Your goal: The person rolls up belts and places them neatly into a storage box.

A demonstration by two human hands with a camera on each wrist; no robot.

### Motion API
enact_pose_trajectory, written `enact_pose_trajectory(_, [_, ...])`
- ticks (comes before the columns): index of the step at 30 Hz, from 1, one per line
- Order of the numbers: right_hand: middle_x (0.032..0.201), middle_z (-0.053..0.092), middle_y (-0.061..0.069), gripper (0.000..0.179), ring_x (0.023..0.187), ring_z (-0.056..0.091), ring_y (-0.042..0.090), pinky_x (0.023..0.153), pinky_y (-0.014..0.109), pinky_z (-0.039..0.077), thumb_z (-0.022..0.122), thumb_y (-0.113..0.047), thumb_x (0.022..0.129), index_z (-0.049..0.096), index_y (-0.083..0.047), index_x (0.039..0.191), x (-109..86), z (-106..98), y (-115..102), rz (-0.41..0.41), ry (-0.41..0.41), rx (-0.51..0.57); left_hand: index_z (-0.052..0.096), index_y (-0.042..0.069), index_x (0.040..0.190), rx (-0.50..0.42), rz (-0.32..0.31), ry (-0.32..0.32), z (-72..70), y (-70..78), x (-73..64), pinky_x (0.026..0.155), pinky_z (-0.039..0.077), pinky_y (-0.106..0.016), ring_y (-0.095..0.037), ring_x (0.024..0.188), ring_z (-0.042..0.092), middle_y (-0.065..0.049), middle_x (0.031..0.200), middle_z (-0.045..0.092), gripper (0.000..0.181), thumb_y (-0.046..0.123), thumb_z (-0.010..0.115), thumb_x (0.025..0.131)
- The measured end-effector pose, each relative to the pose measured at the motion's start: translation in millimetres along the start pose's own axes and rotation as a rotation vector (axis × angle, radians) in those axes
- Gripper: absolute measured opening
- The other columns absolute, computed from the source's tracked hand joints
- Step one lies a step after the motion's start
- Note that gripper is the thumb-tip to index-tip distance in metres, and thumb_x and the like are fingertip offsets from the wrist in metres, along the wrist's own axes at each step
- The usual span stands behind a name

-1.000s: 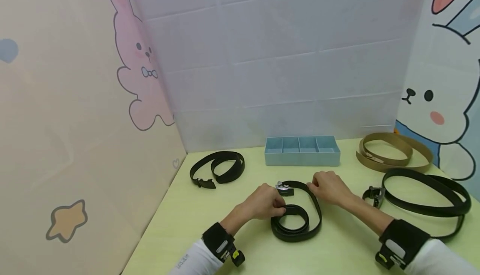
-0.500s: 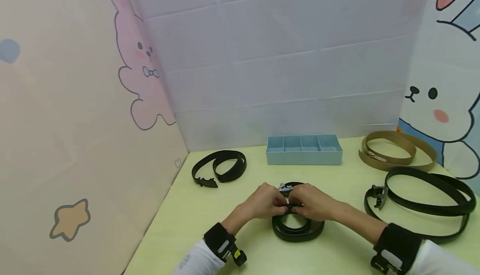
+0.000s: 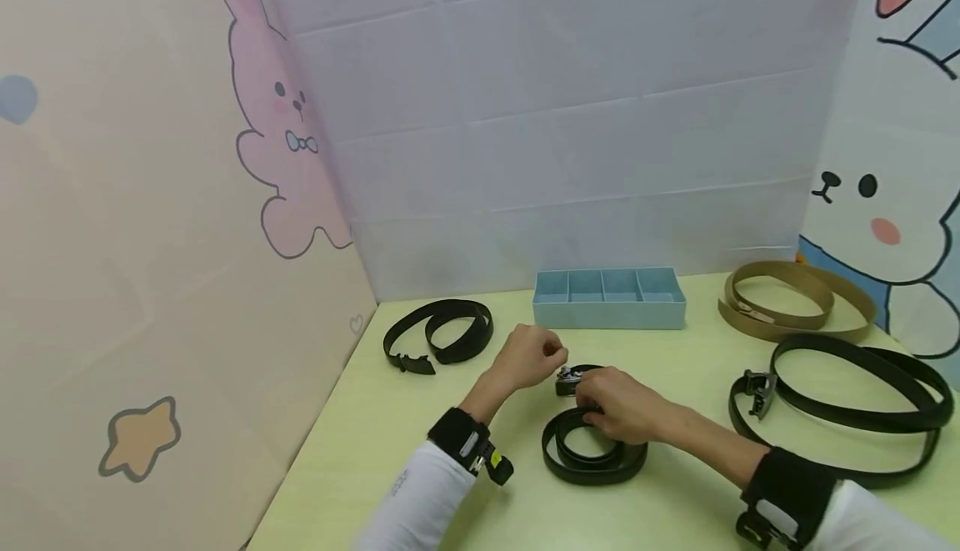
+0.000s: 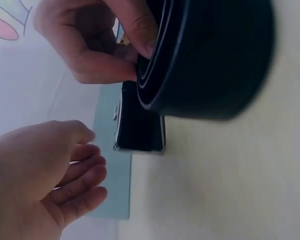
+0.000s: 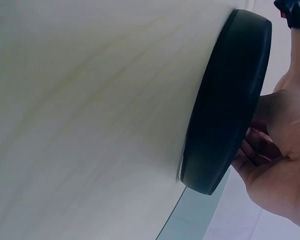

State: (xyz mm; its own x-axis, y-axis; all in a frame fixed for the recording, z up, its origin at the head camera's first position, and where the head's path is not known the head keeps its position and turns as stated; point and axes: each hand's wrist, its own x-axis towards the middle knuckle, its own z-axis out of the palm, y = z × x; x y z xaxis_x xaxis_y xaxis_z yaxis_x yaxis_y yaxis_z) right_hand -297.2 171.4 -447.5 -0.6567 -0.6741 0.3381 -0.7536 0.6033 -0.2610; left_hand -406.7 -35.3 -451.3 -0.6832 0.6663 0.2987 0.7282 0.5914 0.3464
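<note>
A black belt [image 3: 592,476] lies coiled on the table in front of the person, its silver buckle [image 3: 567,380] at the far side. The right hand [image 3: 622,405] pinches the far side of the coil between thumb and fingers, as the left wrist view also shows. Just left of the buckle, the left hand [image 3: 527,357] is raised with loosely bent fingers and holds nothing. In the left wrist view the left hand [image 4: 45,175] is apart from the buckle's dark plate [image 4: 140,125]. The right wrist view shows the coil's outer face [image 5: 227,100] standing on edge.
A pale blue tray [image 3: 609,316] with several compartments stands at the back. Another black belt [image 3: 465,347] lies at back left. On the right are a tan belt [image 3: 780,326] and a larger looped black belt [image 3: 847,418]. Fabric walls stand behind and to the left.
The right hand has moved left from the outer strap onto the coil and taken hold of it. The left hand has let go of the coil and moved away toward the back.
</note>
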Motion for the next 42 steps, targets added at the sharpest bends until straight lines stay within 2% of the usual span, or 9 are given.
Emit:
enact_pose_trajectory(2, [0.085,0.068,-0.005,0.024,0.076,0.053,0.0,0.069,0.023,0.048,0.089,0.0,0.092,0.072,-0.016,0.084,-1.1,1.7,0.8,-0.013,0.01,0.001,0.089,0.015,0.089,0.006,-0.004,-0.039,6.1,0.3,11.0,0.057,0.036,-0.015,0.001,0.057,0.051,0.001,0.076,0.079,0.026,0.017,0.072,0.109])
enact_pose_trajectory(7, [0.087,0.069,-0.003,0.024,0.079,0.054,0.002,0.072,0.026,0.052,0.089,0.001,0.091,0.072,-0.016,0.084,-3.2,5.2,2.9,-0.03,0.04,-0.024,0.092,0.017,0.097,-0.009,0.061,-0.183,14.3,6.3,31.2,0.061,0.04,-0.013,-0.002,0.066,0.061,0.0,0.088,0.086,0.021,0.018,0.075,0.11])
enact_pose_trajectory(10, [0.087,0.069,-0.002,0.025,0.08,0.055,0.003,0.074,0.027,0.053,0.09,0.002,0.089,0.072,-0.015,0.084,-3.6,4.7,3.4,-0.027,0.05,-0.042,0.093,0.017,0.108,0.008,0.079,-0.215,16.4,9.7,38.0,0.07,0.049,-0.01,-0.004,0.081,0.075,0.001,0.103,0.089,0.016,0.017,0.077,0.109])
enact_pose_trajectory(13, [0.087,0.068,-0.002,0.025,0.079,0.056,0.003,0.072,0.026,0.053,0.089,0.002,0.089,0.071,-0.015,0.083,-3.4,2.6,2.4,-0.016,0.043,-0.05,0.092,0.017,0.112,0.051,0.089,-0.24,14.9,10.9,38.5,0.074,0.054,-0.011,-0.008,0.09,0.08,0.0,0.107,0.09,0.014,0.016,0.079,0.108])
enact_pose_trajectory(17, [0.084,0.064,-0.004,0.028,0.075,0.052,0.003,0.068,0.025,0.048,0.088,0.001,0.09,0.068,-0.015,0.081,-3.6,-1.0,0.0,0.025,0.017,-0.08,0.093,0.018,0.105,0.117,0.098,-0.257,6.7,5.9,27.8,0.072,0.054,-0.014,-0.005,0.082,0.076,0.003,0.098,0.088,0.013,0.017,0.08,0.107])
enact_pose_trajectory(22, [0.081,0.057,-0.005,0.028,0.071,0.046,0.006,0.066,0.026,0.044,0.088,0.001,0.09,0.068,-0.015,0.08,-3.4,-4.6,-2.5,0.077,-0.012,-0.187,0.092,0.018,0.097,0.175,0.052,-0.222,-5.4,-8.1,2.4,0.069,0.053,-0.016,0.0,0.07,0.067,0.006,0.087,0.085,0.014,0.017,0.081,0.106])
enact_pose_trajectory(26, [0.08,0.057,-0.003,0.022,0.07,0.047,0.008,0.065,0.027,0.046,0.089,0.0,0.091,0.071,-0.012,0.084,-3.1,-5.3,-2.8,0.099,-0.033,-0.246,0.092,0.015,0.097,0.161,0.028,-0.195,-13.1,-15.7,-20.3,0.07,0.055,-0.017,-0.001,0.071,0.069,0.004,0.087,0.086,0.013,0.013,0.081,0.104])
enact_pose_trajectory(32, [0.08,0.061,0.0,0.018,0.071,0.057,0.013,0.066,0.03,0.053,0.088,0.003,0.089,0.075,-0.01,0.086,-4.5,-6.1,1.8,0.098,-0.026,-0.27,0.092,0.012,0.097,0.173,0.06,-0.172,-21.7,-22.7,-44.4,0.07,0.053,-0.017,-0.002,0.068,0.067,0.001,0.085,0.085,0.013,0.011,0.08,0.104])
enact_pose_trajectory(42, [0.08,0.059,0.0,0.021,0.071,0.052,0.012,0.066,0.031,0.05,0.086,0.003,0.09,0.073,-0.012,0.084,-11.2,-12.1,14.0,0.144,-0.034,-0.245,0.092,0.01,0.097,0.037,0.03,-0.175,-27.9,-29.7,-65.8,0.067,0.052,-0.015,0.005,0.067,0.061,0.003,0.085,0.085,0.012,0.009,0.081,0.102])
